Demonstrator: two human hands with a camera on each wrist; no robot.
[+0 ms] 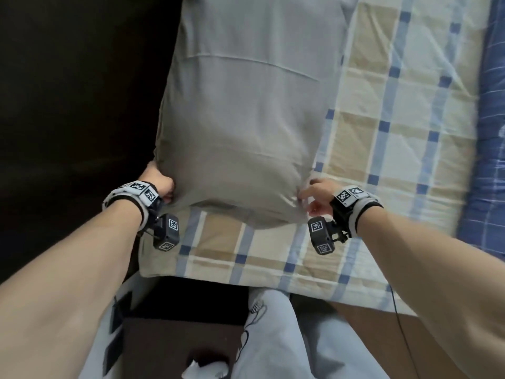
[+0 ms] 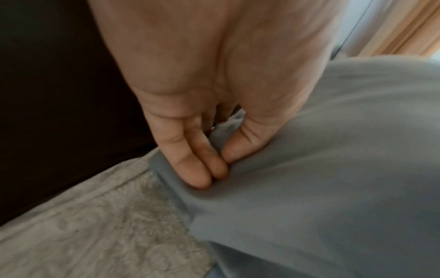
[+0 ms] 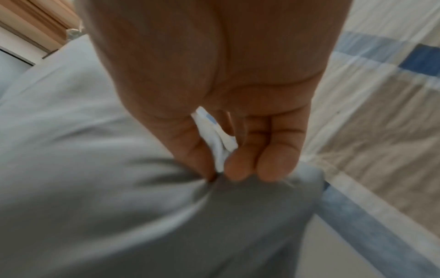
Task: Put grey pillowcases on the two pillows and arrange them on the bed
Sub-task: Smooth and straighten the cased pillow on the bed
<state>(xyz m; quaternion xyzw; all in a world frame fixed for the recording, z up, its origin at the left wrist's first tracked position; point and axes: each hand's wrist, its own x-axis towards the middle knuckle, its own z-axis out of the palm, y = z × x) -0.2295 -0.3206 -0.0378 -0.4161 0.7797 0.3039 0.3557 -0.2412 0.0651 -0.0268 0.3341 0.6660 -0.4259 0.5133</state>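
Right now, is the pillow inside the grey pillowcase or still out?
Inside: the grey pillowcase looks stuffed full, both hands pinching its near corners.

Dim indoor light, brightest at the top right of the head view, where the checked bedsheet [image 1: 404, 110] looks washed out. The far end of the grey pillowcase [image 1: 246, 110] is paler than its near end, which falls into soft shadow. The left side of the head view is nearly black, with no detail. Straight edges bow near the borders from the wide lens. Both wrist views are soft and smeared, possibly from motion: the left hand [image 2: 202, 105] and right hand [image 3: 214, 94] fill the top, shaded and out of focus.
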